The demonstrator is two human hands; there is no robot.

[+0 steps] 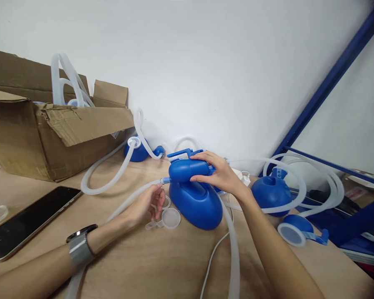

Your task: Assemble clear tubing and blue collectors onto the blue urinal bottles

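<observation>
My right hand [220, 172] is wrapped over a blue plastic funnel head [182, 170], thumb in front and fingers on top. This head sits just above a blue plastic bottle [195, 207] with a hollow grip, standing on the table. At the head's left end, a pale blue nozzle meets a clear flexible hose [134, 194]. My left hand [154, 203] pinches that hose close to the joint, its other fingers curled. Below those fingers lies a translucent round cap [171, 219] with a strap. A small ring beside it is partly hidden by my fingers.
A cardboard box [15, 133] with hoses stands at left, near a black phone [31, 220]. More blue bottles with hoses stand behind [136, 153] and at right [271, 195]. A capped blue funnel head [299, 228] lies by the blue metal frame [330, 79]. A white cable [210, 257] crosses the table.
</observation>
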